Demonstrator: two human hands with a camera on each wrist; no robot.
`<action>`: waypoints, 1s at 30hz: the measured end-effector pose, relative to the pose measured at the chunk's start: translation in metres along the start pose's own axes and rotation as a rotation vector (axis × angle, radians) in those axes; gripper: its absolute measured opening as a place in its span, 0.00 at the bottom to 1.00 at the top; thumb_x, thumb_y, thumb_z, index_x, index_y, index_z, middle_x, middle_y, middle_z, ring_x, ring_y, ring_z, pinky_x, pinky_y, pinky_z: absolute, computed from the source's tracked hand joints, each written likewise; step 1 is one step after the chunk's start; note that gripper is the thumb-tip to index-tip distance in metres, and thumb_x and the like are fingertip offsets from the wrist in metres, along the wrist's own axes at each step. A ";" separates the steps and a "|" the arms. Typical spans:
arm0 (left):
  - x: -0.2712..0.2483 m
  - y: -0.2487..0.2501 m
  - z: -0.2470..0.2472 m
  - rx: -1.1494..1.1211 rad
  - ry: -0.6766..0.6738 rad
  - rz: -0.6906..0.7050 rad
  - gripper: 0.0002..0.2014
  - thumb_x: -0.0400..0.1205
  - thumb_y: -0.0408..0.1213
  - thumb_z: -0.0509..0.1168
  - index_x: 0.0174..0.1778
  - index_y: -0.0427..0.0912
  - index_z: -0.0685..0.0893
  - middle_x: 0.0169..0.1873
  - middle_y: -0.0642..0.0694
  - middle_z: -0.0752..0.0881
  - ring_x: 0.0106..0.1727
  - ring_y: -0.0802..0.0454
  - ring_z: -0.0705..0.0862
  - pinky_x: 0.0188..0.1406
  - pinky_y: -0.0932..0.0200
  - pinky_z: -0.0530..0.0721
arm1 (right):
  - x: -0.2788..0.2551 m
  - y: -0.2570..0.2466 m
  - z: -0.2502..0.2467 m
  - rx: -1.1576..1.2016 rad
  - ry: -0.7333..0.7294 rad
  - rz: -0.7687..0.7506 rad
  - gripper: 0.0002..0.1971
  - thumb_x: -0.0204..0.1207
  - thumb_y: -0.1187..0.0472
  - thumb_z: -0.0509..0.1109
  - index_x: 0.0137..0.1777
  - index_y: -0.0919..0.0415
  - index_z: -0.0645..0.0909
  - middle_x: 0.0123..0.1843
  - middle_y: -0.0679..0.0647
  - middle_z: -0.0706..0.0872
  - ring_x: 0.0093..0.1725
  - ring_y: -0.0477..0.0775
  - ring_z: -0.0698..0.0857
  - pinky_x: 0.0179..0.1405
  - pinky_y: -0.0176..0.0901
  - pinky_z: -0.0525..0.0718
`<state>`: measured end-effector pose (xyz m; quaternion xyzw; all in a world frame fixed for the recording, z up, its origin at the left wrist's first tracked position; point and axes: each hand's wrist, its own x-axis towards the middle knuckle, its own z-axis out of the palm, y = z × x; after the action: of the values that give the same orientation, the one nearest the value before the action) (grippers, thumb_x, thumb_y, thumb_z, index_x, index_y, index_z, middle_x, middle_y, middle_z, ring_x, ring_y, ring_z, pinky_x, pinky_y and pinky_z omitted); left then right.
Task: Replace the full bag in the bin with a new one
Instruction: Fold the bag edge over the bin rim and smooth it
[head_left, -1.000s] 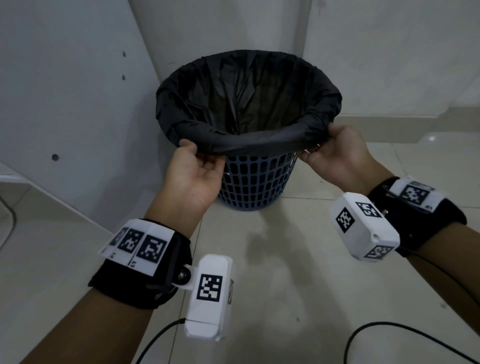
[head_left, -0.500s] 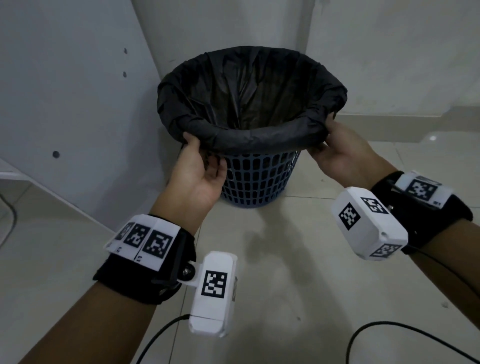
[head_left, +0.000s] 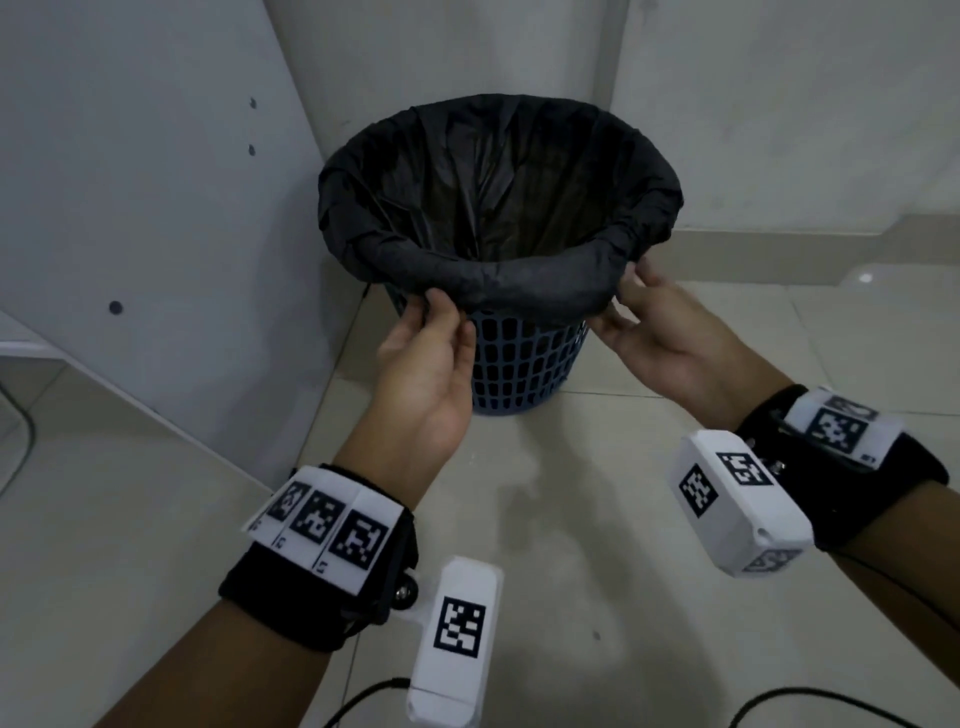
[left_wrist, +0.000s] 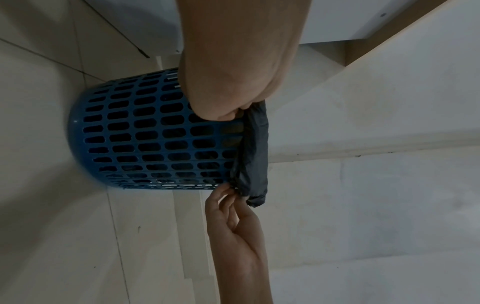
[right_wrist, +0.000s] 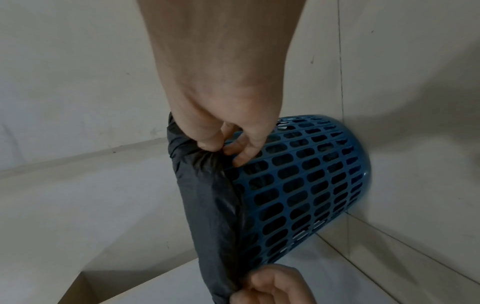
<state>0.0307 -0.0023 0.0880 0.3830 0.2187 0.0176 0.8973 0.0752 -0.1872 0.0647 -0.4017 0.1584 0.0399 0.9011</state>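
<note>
A blue slotted plastic bin (head_left: 524, 358) (left_wrist: 145, 135) (right_wrist: 306, 181) stands on the tiled floor in a corner. A black bag (head_left: 498, 208) (left_wrist: 255, 148) (right_wrist: 207, 195) lines it, its top rolled down over the rim. My left hand (head_left: 431, 332) (left_wrist: 231, 111) pinches the rolled bag edge at the near left of the rim. My right hand (head_left: 639, 306) (right_wrist: 221, 148) pinches the same edge at the near right, thumb on top and fingers underneath. The inside of the bag looks dark; I cannot tell what lies in it.
White walls (head_left: 130, 182) close in behind and to the left of the bin. A low ledge (head_left: 831, 249) runs along the right wall. Black cables (head_left: 810, 701) trail over the floor tiles (head_left: 571, 571) near me.
Both hands have slid inward along the near rim of the bag, the left one farther toward the middle. The rolled edge now sits lower over the bin's rim.
</note>
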 end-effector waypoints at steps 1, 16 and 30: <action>0.001 0.001 0.002 0.001 0.007 -0.007 0.18 0.89 0.34 0.62 0.75 0.39 0.79 0.47 0.50 0.85 0.41 0.61 0.82 0.43 0.70 0.85 | 0.002 -0.001 0.002 -0.001 0.013 -0.007 0.22 0.85 0.73 0.62 0.77 0.58 0.76 0.66 0.54 0.87 0.62 0.54 0.86 0.51 0.44 0.91; 0.009 0.013 0.009 -0.095 0.020 -0.036 0.16 0.89 0.30 0.60 0.72 0.47 0.81 0.42 0.51 0.88 0.44 0.59 0.88 0.55 0.63 0.85 | -0.016 -0.002 0.015 0.056 0.141 -0.093 0.14 0.87 0.64 0.63 0.71 0.60 0.77 0.62 0.56 0.88 0.56 0.54 0.88 0.52 0.46 0.91; 0.011 0.012 0.003 -0.113 0.048 -0.014 0.09 0.89 0.30 0.62 0.58 0.48 0.83 0.39 0.51 0.90 0.43 0.61 0.88 0.48 0.66 0.85 | -0.061 0.037 0.058 -0.104 0.017 0.047 0.10 0.82 0.57 0.70 0.53 0.65 0.84 0.53 0.56 0.91 0.50 0.50 0.88 0.58 0.44 0.89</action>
<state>0.0433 0.0062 0.0935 0.3299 0.2413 0.0330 0.9121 0.0245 -0.1165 0.0939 -0.4445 0.1733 0.0658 0.8764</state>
